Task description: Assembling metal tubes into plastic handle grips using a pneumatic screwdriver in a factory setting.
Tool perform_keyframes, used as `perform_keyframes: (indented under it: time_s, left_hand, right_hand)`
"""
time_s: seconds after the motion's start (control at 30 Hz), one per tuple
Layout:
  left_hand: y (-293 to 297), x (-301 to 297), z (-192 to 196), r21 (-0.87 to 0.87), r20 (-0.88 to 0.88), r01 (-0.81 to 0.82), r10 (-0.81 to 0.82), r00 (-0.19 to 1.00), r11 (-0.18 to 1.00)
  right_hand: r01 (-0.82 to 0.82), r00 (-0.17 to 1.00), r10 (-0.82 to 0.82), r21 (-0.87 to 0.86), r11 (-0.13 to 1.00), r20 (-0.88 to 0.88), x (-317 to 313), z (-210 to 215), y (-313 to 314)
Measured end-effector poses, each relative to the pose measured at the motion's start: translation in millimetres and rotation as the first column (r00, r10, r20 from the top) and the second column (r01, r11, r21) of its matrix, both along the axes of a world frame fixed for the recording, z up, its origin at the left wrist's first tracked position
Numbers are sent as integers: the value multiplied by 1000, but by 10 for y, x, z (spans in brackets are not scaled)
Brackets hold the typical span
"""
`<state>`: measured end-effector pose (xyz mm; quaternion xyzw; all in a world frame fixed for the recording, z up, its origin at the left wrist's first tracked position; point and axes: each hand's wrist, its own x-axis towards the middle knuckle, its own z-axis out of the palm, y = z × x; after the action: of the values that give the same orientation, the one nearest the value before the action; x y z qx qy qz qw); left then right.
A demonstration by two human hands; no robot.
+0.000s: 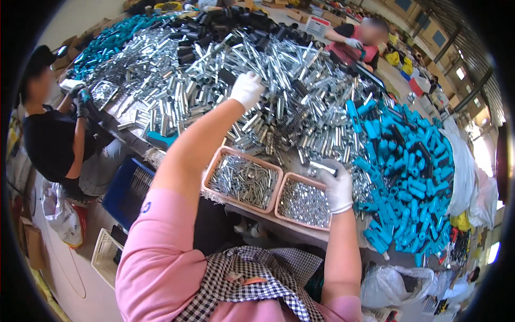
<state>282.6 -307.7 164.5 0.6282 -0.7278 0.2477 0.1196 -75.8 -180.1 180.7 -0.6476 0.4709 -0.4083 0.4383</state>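
My left hand [247,90], in a white glove, reaches far out over a heap of shiny metal tubes [185,88]. Its fingers are curled in among the parts; what they hold is hidden. Nearer to me, my right hand [339,189], gloved too, grips a short silver metal tube [323,167] with a dark end. That hand is at the right edge of a pink bin of small shiny metal parts [304,203]. Left of it, another pink bin holds loose screw-like metal pieces [241,182].
Teal plastic handles [410,185] are heaped on the right, with black parts [236,24] at the far side. A person in black [51,134] works at the left, another in red [348,51] across the table. A blue crate [126,190] and a cream basket [104,255] stand low on the left.
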Motion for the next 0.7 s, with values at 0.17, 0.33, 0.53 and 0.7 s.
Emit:
perform_keyframes:
  time_s: [0.17, 0.33, 0.53, 0.7]
  left_hand:
    - [840, -471, 372, -570, -428, 172, -469, 773, 803]
    - [2249, -1238, 648, -321, -945, 211, -327, -7, 923]
    - [2780, -1462, 467, -1, -972, 723, -171, 162, 691]
    - [2691, -1538, 465, 122, -957, 964, -230, 177, 236]
  right_hand:
    - [-171, 693, -53, 236, 957, 719, -331, -377, 622]
    - [-312, 924, 218, 289, 905, 316, -148, -256, 1299]
    - [-263, 949, 265, 37, 964, -172, -94, -281, 1581]
    - [-375, 924, 374, -4, 927, -74, -136, -375, 1720]
